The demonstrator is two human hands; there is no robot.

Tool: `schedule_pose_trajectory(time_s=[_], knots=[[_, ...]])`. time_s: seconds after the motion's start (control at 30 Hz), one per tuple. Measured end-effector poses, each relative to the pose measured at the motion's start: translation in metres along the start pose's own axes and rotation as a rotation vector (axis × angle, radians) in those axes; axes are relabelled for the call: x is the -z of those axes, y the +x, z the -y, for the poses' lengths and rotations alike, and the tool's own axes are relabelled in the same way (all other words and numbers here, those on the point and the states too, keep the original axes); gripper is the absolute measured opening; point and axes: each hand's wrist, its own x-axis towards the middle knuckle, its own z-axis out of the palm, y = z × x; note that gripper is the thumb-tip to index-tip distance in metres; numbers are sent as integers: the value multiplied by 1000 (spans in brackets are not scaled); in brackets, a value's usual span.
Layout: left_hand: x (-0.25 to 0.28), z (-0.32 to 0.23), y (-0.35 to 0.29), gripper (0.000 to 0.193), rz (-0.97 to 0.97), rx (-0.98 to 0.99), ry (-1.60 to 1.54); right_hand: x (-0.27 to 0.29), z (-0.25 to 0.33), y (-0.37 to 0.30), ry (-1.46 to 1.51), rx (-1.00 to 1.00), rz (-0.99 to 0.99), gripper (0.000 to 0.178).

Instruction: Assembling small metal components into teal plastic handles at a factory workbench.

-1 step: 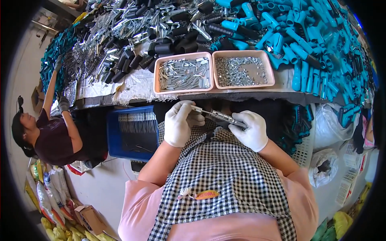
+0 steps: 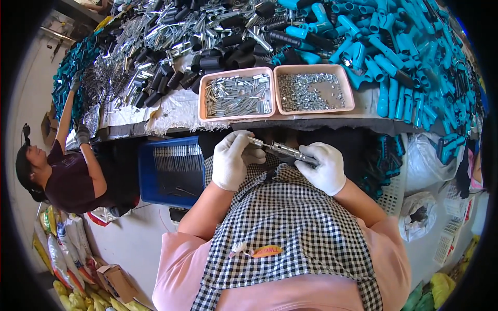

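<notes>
White gloves cover both hands, which are raised in front of my chest just below the table edge. My right hand [image 2: 326,167] is closed on a silver metal tube assembly [image 2: 286,150] with openings along its side. In my left hand [image 2: 229,165], thumb and fingers pinch a slim silver metal rod [image 2: 256,141], roughly in line with the tube. The two meet or nearly meet between the hands; whether they are joined I cannot tell. Beyond the hands, a pink tray [image 2: 236,118] holds silver pins, and a second pink tray [image 2: 316,111] holds small metal pieces.
Teal plastic handles [image 2: 386,62] heap on the table's right, with black sleeves [image 2: 210,62] and metal parts to the left. A blue crate [image 2: 147,199] with rows of metal rods stands below left. At far left a co-worker [image 2: 72,179] reaches over the table.
</notes>
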Motion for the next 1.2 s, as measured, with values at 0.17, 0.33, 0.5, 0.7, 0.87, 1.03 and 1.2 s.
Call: schedule_pose_trajectory(time_s=[0.17, 0.33, 0.5, 0.7, 0.87, 1.03, 1.2], knots=[[2, -2, 3, 23, 129, 158, -11, 3, -1, 7, 75, 43, 23, 28], [14, 2, 12, 23, 233, 197, 104, 9, 0, 4, 141, 10, 58, 33], [-17, 7, -3, 31, 186, 134, 313, 6, -2, 3, 89, -1, 39, 34], [-23, 3, 3, 31, 187, 85, 251, 13, -3, 17, 86, 12, 91, 39], [-36, 0, 9, 32, 168, 113, 331, 11, -12, 13, 90, 13, 24, 30], [-47, -6, 32, 39, 380, 5, 590, 11, -26, 6, 191, -95, -97, 31], [-74, -13, 81, 55, 533, -257, 602, 29, -41, 10, 253, -218, -202, 31]])
